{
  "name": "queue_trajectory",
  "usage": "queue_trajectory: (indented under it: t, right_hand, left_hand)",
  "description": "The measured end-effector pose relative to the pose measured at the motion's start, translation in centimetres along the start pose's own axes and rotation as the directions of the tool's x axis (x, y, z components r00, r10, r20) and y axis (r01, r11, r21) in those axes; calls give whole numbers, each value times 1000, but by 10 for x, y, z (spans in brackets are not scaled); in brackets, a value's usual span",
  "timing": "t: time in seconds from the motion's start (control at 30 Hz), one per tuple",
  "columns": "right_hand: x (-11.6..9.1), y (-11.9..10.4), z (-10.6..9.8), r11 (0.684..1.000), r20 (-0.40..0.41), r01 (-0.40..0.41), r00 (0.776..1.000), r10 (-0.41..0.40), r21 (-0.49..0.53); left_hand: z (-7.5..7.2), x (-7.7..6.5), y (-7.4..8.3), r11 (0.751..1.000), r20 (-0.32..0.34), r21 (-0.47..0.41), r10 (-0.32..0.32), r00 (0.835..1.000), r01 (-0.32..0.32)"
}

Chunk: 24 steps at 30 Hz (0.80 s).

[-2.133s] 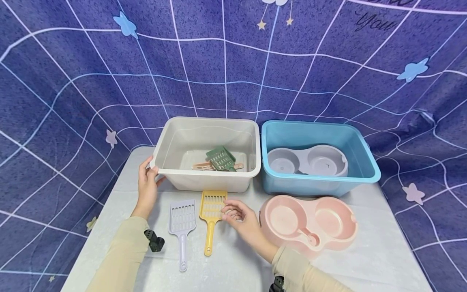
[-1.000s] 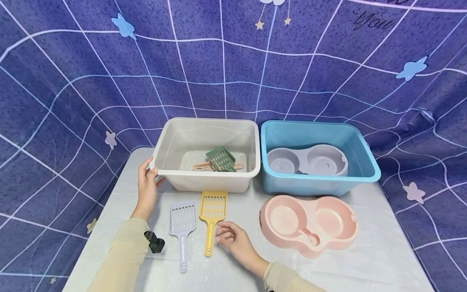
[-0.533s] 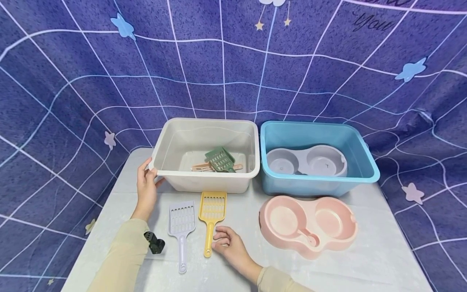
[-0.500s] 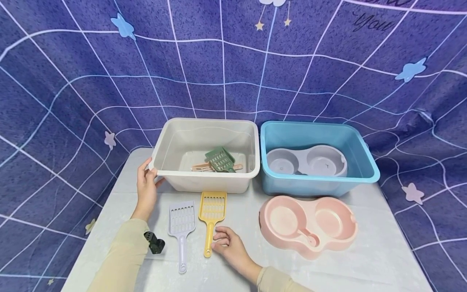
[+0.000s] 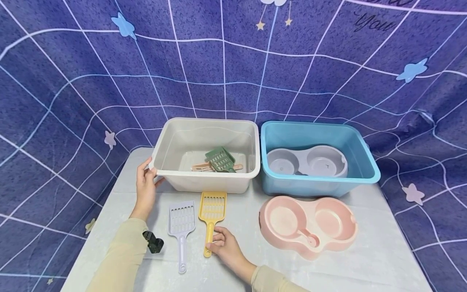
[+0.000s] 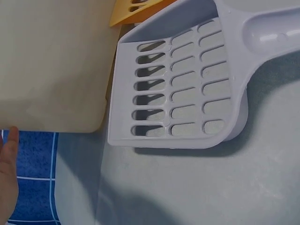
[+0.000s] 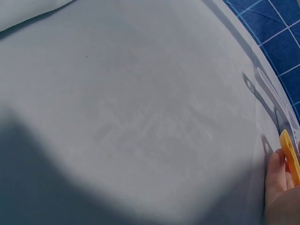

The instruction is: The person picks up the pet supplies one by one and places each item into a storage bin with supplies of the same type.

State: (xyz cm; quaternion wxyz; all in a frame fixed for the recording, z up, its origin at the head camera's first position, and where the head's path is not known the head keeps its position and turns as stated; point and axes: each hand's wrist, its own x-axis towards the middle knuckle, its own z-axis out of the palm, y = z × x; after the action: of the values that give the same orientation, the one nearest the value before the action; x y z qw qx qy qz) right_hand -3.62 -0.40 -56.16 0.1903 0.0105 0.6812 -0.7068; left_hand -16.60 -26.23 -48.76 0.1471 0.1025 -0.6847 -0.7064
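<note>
My left hand (image 5: pixel 146 192) holds the front left corner of a pale grey litter box (image 5: pixel 204 174), its fingers at the rim and the thumb below. With thumb and fingers my right hand (image 5: pixel 229 250) pinches the handle of a yellow litter scoop (image 5: pixel 210 223), which lies in front of the box. In the right wrist view the yellow handle (image 7: pixel 289 157) shows between the fingers. A lilac litter scoop (image 5: pixel 182 235) lies left of the yellow one, slotted end toward the box. Inside the box are a green scoop (image 5: pixel 220 159) and a light pink one (image 5: pixel 200 167) beneath it.
A blue litter box (image 5: pixel 322 177) stands right beside the grey one, with a grey double pet bowl (image 5: pixel 303 158) in it. A pink double pet bowl (image 5: pixel 308 221) sits on the white-covered table (image 5: pixel 383 251) in front of it. A blue patterned cloth (image 5: pixel 233 61) hangs behind.
My right hand has moved down along the yellow scoop from its slotted end to the handle, and now pinches it. The left hand stays at the box corner.
</note>
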Motion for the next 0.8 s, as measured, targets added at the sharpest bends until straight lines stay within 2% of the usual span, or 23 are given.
queue_trajectory:
  t: [0.2,0.47,0.7,0.8]
  right_hand:
    - [-1,-1,0,1000,-9,-10,1000,11,26]
    - [-2,-2,-2,999,-13,10,1000,-9,47]
    - [-1,-5,-6,998,-3,-1,1000,1,61]
    - [-2,-7,-8,998,1,-1,1000,0,71]
  left_hand:
    - [-3,2,0,1000,5,-4,14,1000,-14]
    - [-5,5,1,1000,11,-7,-15,1000,15]
    - [2,-8,27,1000,31,-19,-23,999,23]
    - [4,-11,29,999,30,-21,-24,999,24]
